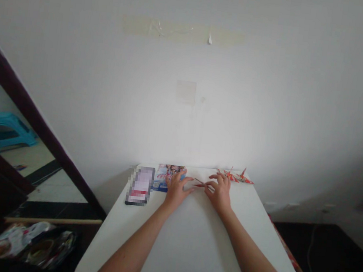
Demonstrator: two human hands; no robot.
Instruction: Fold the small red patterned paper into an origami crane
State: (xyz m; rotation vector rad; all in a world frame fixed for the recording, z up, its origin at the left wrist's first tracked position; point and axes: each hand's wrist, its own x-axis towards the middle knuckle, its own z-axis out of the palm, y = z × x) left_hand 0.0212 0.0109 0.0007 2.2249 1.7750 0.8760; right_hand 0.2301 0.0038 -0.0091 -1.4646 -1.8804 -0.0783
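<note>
Above the far part of the white table, my right hand (pixel 221 193) pinches a thin, reddish folded paper (pixel 199 185) between thumb and fingers. The paper has slim pointed ends that reach left toward my other hand. My left hand (pixel 176 191) has its thumb and index finger apart, with their tips close to the paper's left end; whether they touch it I cannot tell. Behind the right hand lie red and white folded paper cranes (pixel 237 176). A colourful printed leaflet (pixel 160 181) lies partly under the left hand.
A phone (pixel 140 187) with a blurred screen lies at the left of the white table (pixel 188 250), which stands against a wall (pixel 254 96). On the left lean a dark-framed mirror (pixel 44 116) reflecting a blue stool, and bags (pixel 32 241) on the floor.
</note>
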